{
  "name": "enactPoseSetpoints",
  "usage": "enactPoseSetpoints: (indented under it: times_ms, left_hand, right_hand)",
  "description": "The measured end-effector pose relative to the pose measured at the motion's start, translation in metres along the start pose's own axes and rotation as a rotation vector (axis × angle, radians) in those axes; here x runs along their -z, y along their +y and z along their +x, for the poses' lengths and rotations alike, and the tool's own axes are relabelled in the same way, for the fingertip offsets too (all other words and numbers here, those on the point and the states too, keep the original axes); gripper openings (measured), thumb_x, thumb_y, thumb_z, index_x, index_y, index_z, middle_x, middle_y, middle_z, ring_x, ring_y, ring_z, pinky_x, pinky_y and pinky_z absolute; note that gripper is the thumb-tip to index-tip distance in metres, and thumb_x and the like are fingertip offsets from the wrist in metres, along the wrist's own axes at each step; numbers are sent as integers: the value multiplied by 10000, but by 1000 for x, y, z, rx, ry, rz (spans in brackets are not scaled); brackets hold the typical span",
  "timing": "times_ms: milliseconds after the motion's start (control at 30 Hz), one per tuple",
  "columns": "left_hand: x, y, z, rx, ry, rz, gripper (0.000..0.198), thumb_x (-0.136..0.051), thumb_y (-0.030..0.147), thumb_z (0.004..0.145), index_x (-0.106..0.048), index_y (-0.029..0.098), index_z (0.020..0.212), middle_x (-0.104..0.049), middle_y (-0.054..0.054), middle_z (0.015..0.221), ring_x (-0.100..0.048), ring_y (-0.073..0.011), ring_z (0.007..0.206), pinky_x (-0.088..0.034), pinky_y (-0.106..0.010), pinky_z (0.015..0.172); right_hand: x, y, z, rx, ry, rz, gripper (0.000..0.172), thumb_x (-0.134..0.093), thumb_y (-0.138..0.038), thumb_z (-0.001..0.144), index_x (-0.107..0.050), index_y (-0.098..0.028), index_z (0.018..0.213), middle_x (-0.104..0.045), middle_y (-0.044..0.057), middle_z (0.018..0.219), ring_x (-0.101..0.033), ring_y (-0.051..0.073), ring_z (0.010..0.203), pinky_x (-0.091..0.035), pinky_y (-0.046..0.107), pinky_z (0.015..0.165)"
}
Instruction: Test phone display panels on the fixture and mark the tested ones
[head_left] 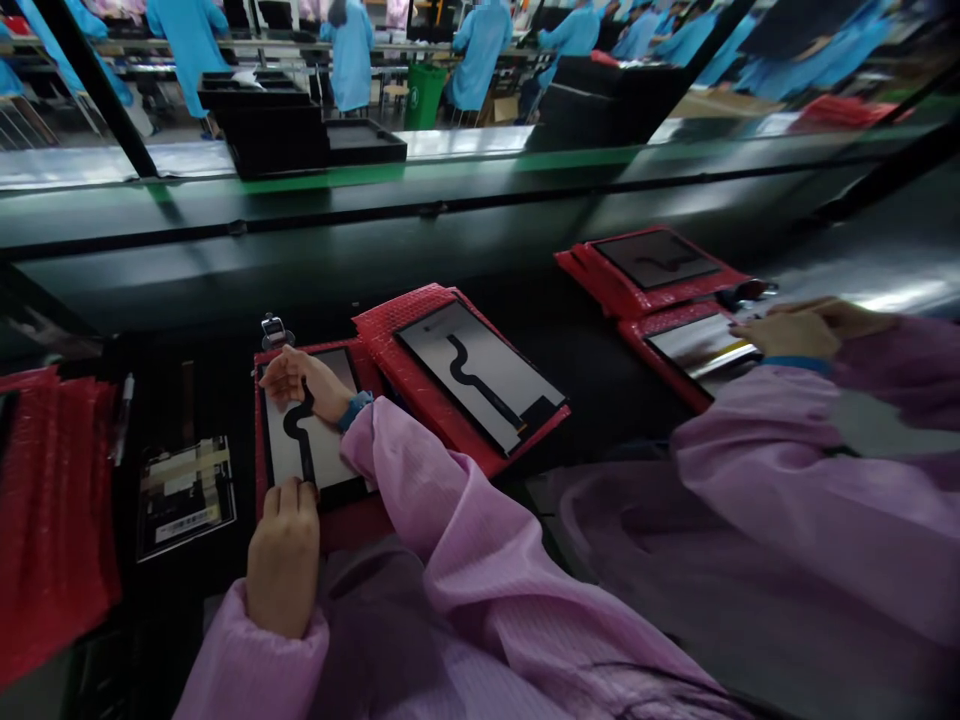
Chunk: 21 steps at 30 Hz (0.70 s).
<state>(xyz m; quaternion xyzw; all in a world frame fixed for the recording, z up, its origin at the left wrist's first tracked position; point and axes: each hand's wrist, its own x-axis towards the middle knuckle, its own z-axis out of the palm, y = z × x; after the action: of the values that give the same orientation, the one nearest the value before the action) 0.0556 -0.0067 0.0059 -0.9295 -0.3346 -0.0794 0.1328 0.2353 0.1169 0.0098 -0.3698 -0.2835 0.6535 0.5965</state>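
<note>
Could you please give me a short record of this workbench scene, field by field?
left hand: fingers at the near edge of the display panel, by the end of its black flex cable
right hand: on the panel's far end, over the cable
under panel: red bubble bag
beside: second panel, also on red wrap
co-worker's hand: on a third panel, right

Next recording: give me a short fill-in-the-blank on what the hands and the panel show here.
1. The left hand and right hand touch one panel lying on ___ bubble wrap.
2. The wristband on the right hand's wrist is ___.
3. The curved cable on that panel is ___.
Missing words: red; blue; black.
</note>
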Motion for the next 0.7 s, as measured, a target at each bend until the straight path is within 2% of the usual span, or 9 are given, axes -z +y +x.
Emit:
enactPoseSetpoints:
  times_ms: [167,367,433,500,600,700]
  left_hand:
    - [-5,-3,-1,-6,15,-43,330,-438,-30,907,-702,111,1047,-664,-135,1018,-608,-291,922,-556,-396,797]
    - [-3,-3,2,16,-71,-28,294,-467,-13,912,-699,122,1031,-658,-126,1041,-593,-288,943,-523,-397,780]
    - [-3,-2,2,20,-61,-19,274,-488,-9,909,-698,106,1043,-656,-131,1045,-588,-290,942,-519,-398,783]
    - [-5,-1,0,15,-21,-24,259,-507,-8,902,-696,95,1047,-653,-136,1047,-583,-294,945,-515,-397,783]
    - [-10,1,-5,13,35,-52,261,-506,-16,894,-686,87,1052,-651,-143,1052,-574,-304,948,-509,-406,793]
    - [-17,3,-12,49,94,-149,248,-477,-1,918,-673,107,1025,-659,-138,1043,-569,-299,938,-502,-410,820]
  right_hand:
    - [-2,1,2,-25,8,18,478,-380,-434,1074,-625,-174,757,-676,31,801,-605,112,699,-498,246,696]
    - [-4,0,-2,10,-3,-86,458,-389,-490,1048,-600,-171,796,-661,14,813,-597,95,701,-500,239,714]
    - [-5,-2,-8,35,-18,-122,451,-390,-503,1038,-589,-161,820,-654,5,811,-597,80,707,-474,242,731]
    - [-7,-3,-14,61,-45,-148,461,-353,-464,1054,-582,-122,845,-648,19,827,-623,62,788,-395,263,726]
    - [-9,-6,-22,124,-64,-327,510,-231,-400,1080,-554,-66,871,-641,61,857,-645,70,971,-268,365,672]
    - [-7,-9,-26,175,72,-651,446,-253,-418,1043,-546,-126,877,-651,28,841,-644,57,909,-300,314,692]
